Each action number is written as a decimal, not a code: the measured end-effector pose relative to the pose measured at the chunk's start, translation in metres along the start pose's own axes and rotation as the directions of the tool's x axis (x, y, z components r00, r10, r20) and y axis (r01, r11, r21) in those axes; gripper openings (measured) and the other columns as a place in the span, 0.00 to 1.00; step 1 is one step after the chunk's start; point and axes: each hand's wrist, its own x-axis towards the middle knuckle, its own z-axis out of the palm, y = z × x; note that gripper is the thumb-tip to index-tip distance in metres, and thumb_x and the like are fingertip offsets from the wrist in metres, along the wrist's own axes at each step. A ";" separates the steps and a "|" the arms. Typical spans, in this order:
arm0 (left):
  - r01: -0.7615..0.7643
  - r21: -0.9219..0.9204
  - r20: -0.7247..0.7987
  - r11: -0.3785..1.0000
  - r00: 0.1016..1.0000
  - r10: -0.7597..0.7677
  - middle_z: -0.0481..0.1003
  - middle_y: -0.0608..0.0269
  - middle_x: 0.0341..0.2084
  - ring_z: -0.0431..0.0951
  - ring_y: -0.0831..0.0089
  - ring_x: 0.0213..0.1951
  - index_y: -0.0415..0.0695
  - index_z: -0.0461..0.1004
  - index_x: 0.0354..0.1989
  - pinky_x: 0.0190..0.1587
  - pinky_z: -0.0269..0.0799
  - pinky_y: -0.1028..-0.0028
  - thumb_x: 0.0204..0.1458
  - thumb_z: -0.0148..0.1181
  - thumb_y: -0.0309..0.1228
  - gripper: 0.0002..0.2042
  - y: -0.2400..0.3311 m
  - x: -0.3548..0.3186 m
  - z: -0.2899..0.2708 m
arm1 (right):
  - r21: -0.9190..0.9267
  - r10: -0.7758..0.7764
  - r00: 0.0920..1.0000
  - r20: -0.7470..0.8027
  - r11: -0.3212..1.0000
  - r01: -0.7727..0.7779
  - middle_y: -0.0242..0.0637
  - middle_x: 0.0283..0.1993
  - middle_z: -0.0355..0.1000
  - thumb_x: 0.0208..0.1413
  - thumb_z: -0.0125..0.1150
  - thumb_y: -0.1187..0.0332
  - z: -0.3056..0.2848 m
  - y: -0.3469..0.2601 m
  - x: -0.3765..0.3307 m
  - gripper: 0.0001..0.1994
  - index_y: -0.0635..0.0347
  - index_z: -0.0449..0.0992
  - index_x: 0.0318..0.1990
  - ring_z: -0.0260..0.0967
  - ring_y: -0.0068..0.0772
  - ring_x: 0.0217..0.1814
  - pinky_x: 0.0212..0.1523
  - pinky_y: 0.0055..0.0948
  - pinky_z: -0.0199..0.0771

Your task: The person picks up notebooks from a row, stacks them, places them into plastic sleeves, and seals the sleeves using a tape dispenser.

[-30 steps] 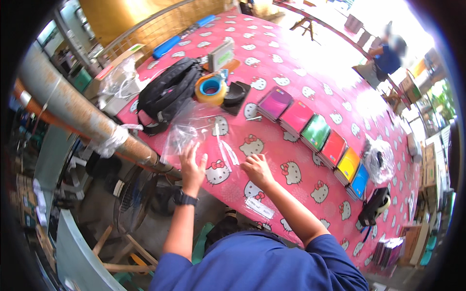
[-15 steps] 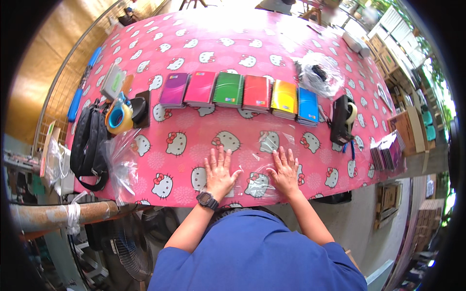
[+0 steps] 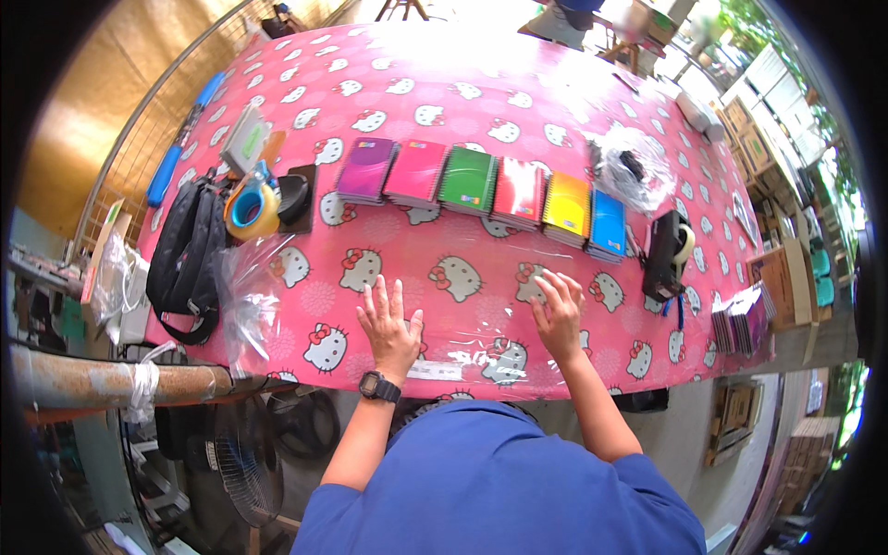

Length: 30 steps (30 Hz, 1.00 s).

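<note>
Both my hands press flat on a clear plastic sheet [image 3: 476, 347] at the near edge of the desk [image 3: 518, 102].

My left hand [image 3: 388, 326] and right hand [image 3: 559, 314] lie apart, palms down and fingers spread, gripping nothing; the sheet beneath them is see-through and glossy, showing the pink cartoon-cat cloth under it. Past my hands, across the middle of the desk, runs a row of spiral notebooks [image 3: 481, 183] in purple, pink, green, red, yellow and blue. Toward the left edge sit a crumpled clear bag [image 3: 248, 305], a black bag [image 3: 185, 264] and a roll of tape [image 3: 250, 208]. Toward the right edge stand a black tape dispenser [image 3: 668, 252] and another clear bag [image 3: 634, 171]. Nothing lies between my hands and the notebooks.
</note>
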 end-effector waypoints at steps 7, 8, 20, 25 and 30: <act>-0.056 -0.303 -0.113 0.951 0.993 0.022 0.53 0.51 0.62 0.48 0.48 0.64 0.47 0.61 0.58 0.63 0.42 0.50 0.49 0.56 0.36 0.26 -0.015 0.013 -0.014 | 0.169 -0.535 0.841 0.084 0.839 0.517 0.40 0.41 0.69 0.40 0.60 0.74 0.103 -0.122 0.159 0.15 0.60 0.73 0.40 0.64 0.43 0.45 0.48 0.36 0.67; -0.061 -0.297 -0.135 0.953 0.991 0.021 0.53 0.51 0.62 0.48 0.48 0.64 0.47 0.61 0.58 0.63 0.42 0.50 0.49 0.56 0.36 0.26 -0.017 0.013 -0.016 | 0.175 -0.528 0.837 0.145 0.846 0.504 0.41 0.43 0.67 0.41 0.59 0.72 0.121 -0.141 0.177 0.18 0.59 0.72 0.44 0.63 0.43 0.47 0.48 0.37 0.66; 0.040 -0.562 -0.174 0.826 0.971 -0.166 0.55 0.50 0.61 0.49 0.49 0.63 0.43 0.67 0.53 0.63 0.46 0.52 0.43 0.60 0.29 0.24 -0.054 0.047 -0.066 | -0.168 -0.388 0.812 0.436 0.851 0.497 0.41 0.49 0.58 0.47 0.57 0.65 0.206 -0.195 0.256 0.14 0.45 0.72 0.44 0.60 0.48 0.49 0.32 0.47 0.73; -0.144 -0.421 -0.437 0.896 0.898 -0.061 0.51 0.48 0.62 0.48 0.50 0.64 0.42 0.58 0.59 0.64 0.44 0.52 0.40 0.65 0.30 0.35 -0.065 0.097 -0.108 | 0.257 -0.535 0.833 0.139 0.832 0.491 0.47 0.40 0.64 0.49 0.51 0.72 0.144 -0.211 0.257 0.06 0.63 0.69 0.35 0.67 0.48 0.42 0.37 0.40 0.73; 0.235 -0.646 0.261 0.727 0.962 -0.079 0.75 0.55 0.32 0.74 0.67 0.34 0.38 0.71 0.45 0.37 0.69 0.67 0.36 0.70 0.32 0.25 -0.074 0.117 -0.118 | 0.705 -0.612 0.620 0.491 0.697 0.130 0.40 0.33 0.72 0.44 0.61 0.71 0.076 -0.192 0.232 0.12 0.60 0.70 0.37 0.71 0.39 0.35 0.37 0.33 0.73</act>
